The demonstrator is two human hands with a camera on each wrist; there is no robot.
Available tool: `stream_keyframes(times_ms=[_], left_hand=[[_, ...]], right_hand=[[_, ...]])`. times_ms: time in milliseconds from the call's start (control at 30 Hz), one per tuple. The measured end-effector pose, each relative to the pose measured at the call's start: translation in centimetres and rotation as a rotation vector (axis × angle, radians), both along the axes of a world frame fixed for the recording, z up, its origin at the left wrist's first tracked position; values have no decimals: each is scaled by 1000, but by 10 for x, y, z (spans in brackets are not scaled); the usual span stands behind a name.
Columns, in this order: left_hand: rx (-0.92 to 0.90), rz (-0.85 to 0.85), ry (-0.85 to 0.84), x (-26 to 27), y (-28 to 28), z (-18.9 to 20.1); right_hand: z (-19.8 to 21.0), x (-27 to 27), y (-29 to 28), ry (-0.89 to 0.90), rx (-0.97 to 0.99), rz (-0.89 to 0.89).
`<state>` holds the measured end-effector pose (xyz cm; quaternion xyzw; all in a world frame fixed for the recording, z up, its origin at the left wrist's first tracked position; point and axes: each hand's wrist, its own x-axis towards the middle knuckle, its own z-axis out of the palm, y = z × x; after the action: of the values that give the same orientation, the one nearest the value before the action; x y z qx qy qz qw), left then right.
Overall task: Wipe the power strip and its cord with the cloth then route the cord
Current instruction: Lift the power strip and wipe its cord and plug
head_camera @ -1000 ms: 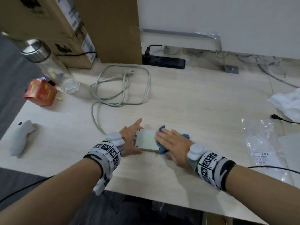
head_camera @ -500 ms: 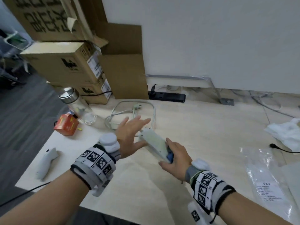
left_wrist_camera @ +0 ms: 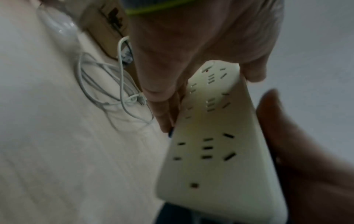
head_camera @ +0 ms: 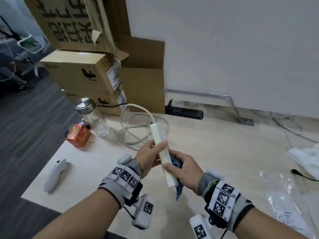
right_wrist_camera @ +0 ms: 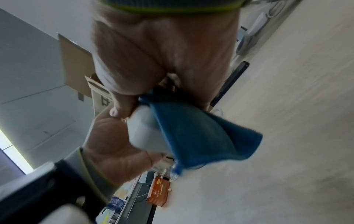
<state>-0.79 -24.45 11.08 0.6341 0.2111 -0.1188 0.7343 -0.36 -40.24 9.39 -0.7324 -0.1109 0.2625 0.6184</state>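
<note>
At the upper left of the head view a clear glass bottle with a steel lid (head_camera: 92,116) stands upright on the pale wood bench (head_camera: 215,149); whether anything is in it cannot be told. Beside it lies a small red carton (head_camera: 79,137). At frame centre the long white plastic power strip (head_camera: 161,150) is held clear of the bench, tilted with its cord end up — a second ago it lay flat under both palms. The left hand (head_camera: 148,157) grips its middle, fingers (left_wrist_camera: 159,106) curled round one edge. The right hand (head_camera: 183,169) clamps its lower end together with the blue terry cloth (right_wrist_camera: 193,133). Its grey-white cord (head_camera: 131,133) loops on the bench behind. Stacked cardboard boxes (head_camera: 82,75) and a black power strip (head_camera: 184,112) sit against the white wall.
</note>
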Motion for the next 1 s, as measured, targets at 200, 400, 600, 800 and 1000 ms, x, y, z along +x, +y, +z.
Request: stream_keyframes(times_ms=[200, 400, 600, 800, 1000], left_hand=[[567, -52, -234, 16, 15, 19], [1121, -419, -459, 19, 32, 53], [1158, -389, -531, 24, 33, 79], [1033, -363, -553, 28, 30, 82], [1150, -419, -579, 25, 33, 69]], right_hand=[[-7, 2, 1, 147, -25, -395], [63, 52, 0, 355, 426, -787], [126, 65, -4, 407, 964, -663], [133, 66, 28, 211, 710, -746], [135, 56, 60, -75, 217, -794]])
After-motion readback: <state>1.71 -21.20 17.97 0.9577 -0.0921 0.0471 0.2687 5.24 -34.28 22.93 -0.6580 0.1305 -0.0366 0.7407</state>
